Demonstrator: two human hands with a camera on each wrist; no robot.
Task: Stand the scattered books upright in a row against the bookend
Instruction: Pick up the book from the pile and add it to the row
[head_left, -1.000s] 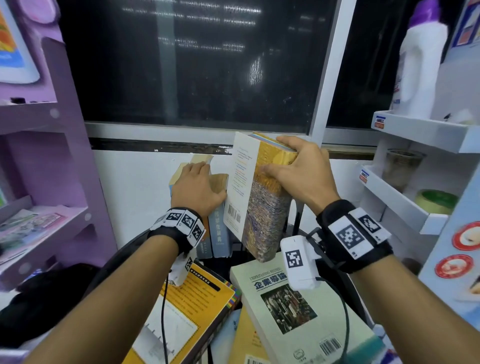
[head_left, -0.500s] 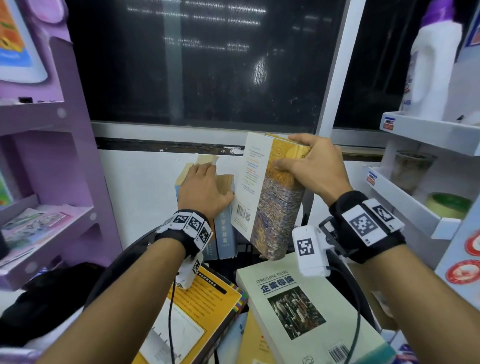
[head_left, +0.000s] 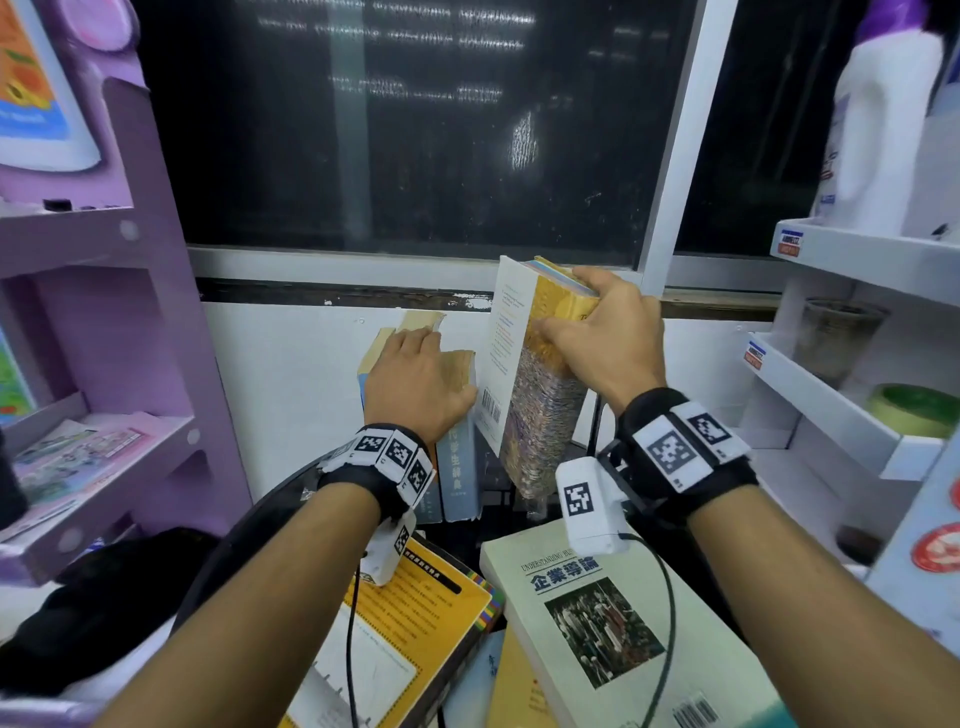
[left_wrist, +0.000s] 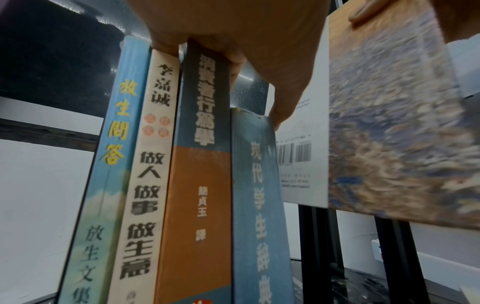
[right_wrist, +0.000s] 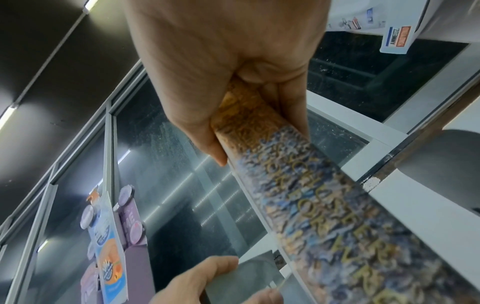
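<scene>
- Left hand (head_left: 415, 382): palm down, fingers (head_left: 423, 340) straight, resting flat on top of the row of upright books (left_wrist: 200, 164); forearm reaches forward.
- Right hand (head_left: 602, 332): just right of the row, fingers and thumb curled round the upper spine of the thick book (head_left: 540, 384), held tilted and clear of the row.

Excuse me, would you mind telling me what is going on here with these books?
A person is shelving books. The left hand rests on top of four upright books, steadying them. The right hand grips a thick painted-cover book, tilted in the air just right of the row. More books lie flat in front.
</scene>
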